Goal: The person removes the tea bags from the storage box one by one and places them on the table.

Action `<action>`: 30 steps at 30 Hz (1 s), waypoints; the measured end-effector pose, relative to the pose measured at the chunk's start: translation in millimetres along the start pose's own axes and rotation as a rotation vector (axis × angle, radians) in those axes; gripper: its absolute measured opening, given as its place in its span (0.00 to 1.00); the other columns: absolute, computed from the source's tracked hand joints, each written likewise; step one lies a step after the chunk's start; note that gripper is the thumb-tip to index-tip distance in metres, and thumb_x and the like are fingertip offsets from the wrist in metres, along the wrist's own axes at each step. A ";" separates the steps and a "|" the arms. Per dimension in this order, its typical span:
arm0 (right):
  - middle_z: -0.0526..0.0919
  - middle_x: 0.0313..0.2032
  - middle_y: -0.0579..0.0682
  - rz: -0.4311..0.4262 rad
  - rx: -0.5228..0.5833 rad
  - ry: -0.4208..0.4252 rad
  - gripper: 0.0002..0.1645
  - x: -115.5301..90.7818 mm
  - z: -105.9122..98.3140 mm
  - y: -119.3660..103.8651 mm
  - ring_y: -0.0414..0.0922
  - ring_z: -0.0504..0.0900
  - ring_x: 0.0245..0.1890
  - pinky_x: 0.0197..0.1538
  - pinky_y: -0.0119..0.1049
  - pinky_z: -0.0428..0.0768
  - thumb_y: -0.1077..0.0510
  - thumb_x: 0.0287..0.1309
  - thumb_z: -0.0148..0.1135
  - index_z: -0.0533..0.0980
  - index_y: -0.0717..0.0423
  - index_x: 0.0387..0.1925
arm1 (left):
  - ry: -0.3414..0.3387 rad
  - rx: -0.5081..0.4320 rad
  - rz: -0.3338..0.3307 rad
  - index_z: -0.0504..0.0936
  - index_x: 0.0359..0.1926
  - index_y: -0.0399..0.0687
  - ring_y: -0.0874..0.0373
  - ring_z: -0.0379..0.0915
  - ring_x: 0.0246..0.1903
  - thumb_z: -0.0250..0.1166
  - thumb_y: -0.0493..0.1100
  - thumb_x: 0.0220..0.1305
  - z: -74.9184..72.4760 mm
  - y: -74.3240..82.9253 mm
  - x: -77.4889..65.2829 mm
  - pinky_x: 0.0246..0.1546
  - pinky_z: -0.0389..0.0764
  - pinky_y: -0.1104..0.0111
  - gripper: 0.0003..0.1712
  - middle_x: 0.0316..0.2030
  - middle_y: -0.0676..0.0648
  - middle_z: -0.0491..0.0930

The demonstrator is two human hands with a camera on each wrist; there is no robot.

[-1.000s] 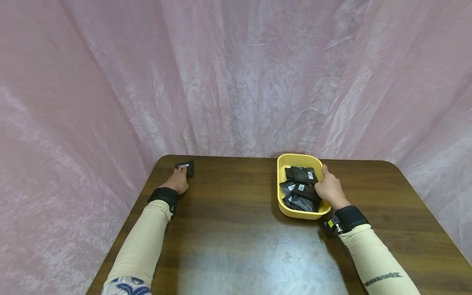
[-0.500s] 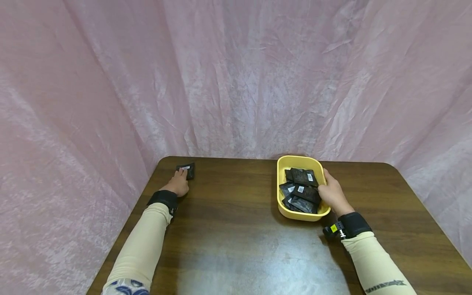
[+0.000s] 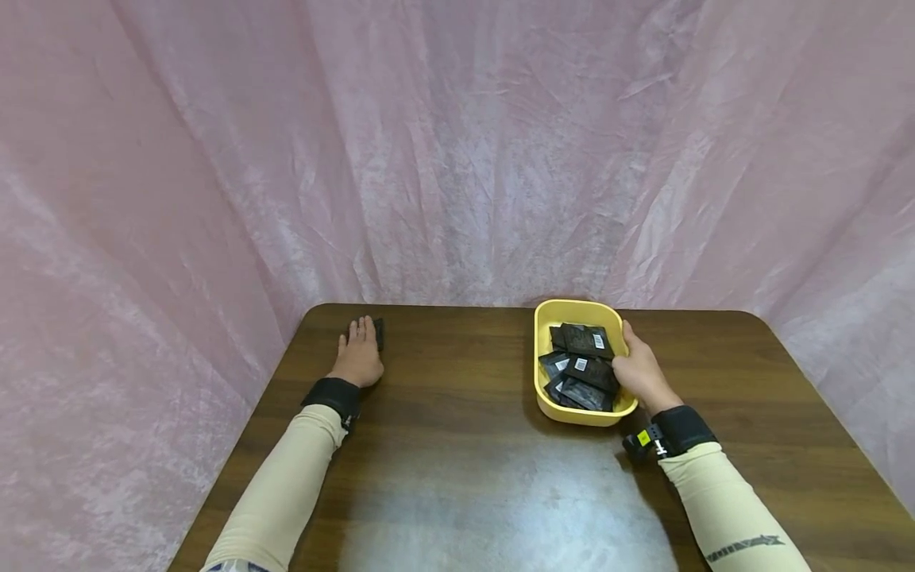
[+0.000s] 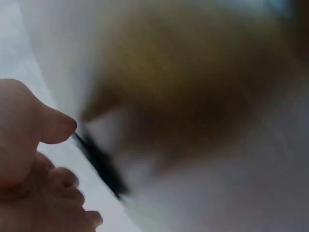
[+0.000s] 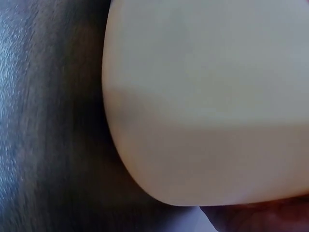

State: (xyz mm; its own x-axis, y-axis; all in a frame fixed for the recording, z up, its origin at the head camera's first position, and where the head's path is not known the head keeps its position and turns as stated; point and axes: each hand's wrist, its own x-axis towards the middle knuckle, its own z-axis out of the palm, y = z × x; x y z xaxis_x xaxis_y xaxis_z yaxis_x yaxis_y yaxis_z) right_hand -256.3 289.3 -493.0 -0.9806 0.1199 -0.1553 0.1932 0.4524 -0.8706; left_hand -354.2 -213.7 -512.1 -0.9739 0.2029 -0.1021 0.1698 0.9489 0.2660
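Observation:
My left hand (image 3: 359, 362) is at the far left of the table, holding a small flat black packet (image 3: 380, 334) mostly hidden behind the fingers. In the left wrist view, the thumb (image 4: 57, 126) meets one end of the thin black packet (image 4: 101, 166), and the other fingers are curled beneath. On the right, a yellow bin (image 3: 543, 397) stands on the table with several black packets (image 3: 588, 373) bearing white labels inside. My right hand (image 3: 641, 372) grips the bin's right rim, thumb toward the inside. The bin's smooth outer wall (image 5: 203, 72) fills most of the right wrist view.
The brown wooden table (image 3: 457, 357) has rounded far corners and shows a bright reflection near its front. A pink curtain (image 3: 457, 159) hangs right behind the far edge and along both sides. Much of the left wrist view is blurred.
My left hand has turned and shifted slightly right, now covering most of the packet that lay under its fingertips. The right hand keeps its grip on the bin.

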 end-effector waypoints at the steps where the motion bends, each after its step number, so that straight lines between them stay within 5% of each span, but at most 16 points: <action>1: 0.35 0.86 0.59 0.001 -0.006 -0.001 0.58 -0.3 -0.5 -0.2 0.64 0.49 0.83 0.76 0.67 0.66 0.72 0.62 0.44 0.30 0.48 0.86 | 0.036 0.019 0.028 0.38 0.83 0.25 0.29 0.35 0.85 0.52 0.35 0.73 1.8 11.4 0.4 0.83 0.46 0.33 0.47 0.84 0.25 0.41; 4: 0.33 0.86 0.59 0.004 -0.022 -0.004 0.58 -1.8 -1.2 0.0 0.64 0.47 0.84 0.78 0.67 0.64 0.72 0.62 0.44 0.30 0.49 0.85 | 0.100 0.014 0.155 0.48 0.82 0.25 0.29 0.41 0.85 0.56 0.38 0.77 2.8 53.4 -1.6 0.83 0.50 0.35 0.43 0.83 0.25 0.47; 11: 0.33 0.87 0.57 0.009 -0.019 -0.005 0.57 -3.3 2.7 -1.6 0.64 0.44 0.86 0.80 0.68 0.59 0.72 0.62 0.43 0.31 0.49 0.86 | 0.077 -0.119 0.476 0.63 0.80 0.32 0.35 0.56 0.83 0.58 0.44 0.81 3.9 169.1 -24.5 0.83 0.60 0.45 0.35 0.81 0.31 0.60; 16: 0.33 0.87 0.56 0.005 -0.010 -0.002 0.57 -3.1 5.7 -4.2 0.63 0.43 0.86 0.82 0.66 0.57 0.72 0.61 0.43 0.32 0.49 0.86 | 0.049 -0.127 0.647 0.71 0.77 0.40 0.44 0.64 0.80 0.58 0.42 0.79 17.7 230.0 -32.7 0.82 0.65 0.56 0.30 0.79 0.37 0.68; 22: 0.35 0.87 0.57 0.010 0.003 0.003 0.56 -4.9 10.1 -4.3 0.63 0.47 0.85 0.81 0.66 0.58 0.72 0.61 0.42 0.33 0.53 0.86 | -0.012 -0.125 0.730 0.75 0.74 0.46 0.52 0.67 0.78 0.57 0.40 0.78 40.0 266.8 -28.2 0.81 0.66 0.66 0.26 0.76 0.43 0.73; 30: 0.37 0.87 0.60 0.008 -0.021 0.012 0.56 -6.3 9.8 -4.5 0.65 0.49 0.84 0.80 0.67 0.61 0.72 0.61 0.42 0.34 0.53 0.86 | -0.048 0.075 0.666 0.75 0.75 0.53 0.55 0.71 0.75 0.64 0.45 0.76 48.9 290.2 -19.5 0.75 0.73 0.65 0.30 0.76 0.48 0.74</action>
State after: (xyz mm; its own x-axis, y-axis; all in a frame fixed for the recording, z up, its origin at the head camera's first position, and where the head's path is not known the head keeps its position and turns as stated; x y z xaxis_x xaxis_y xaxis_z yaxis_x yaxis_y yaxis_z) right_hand -251.3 277.9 -492.6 -0.9784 0.1345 -0.1567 0.2022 0.4696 -0.8594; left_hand -278.5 69.6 -479.8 -0.6502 0.7595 0.0175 0.7435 0.6315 0.2199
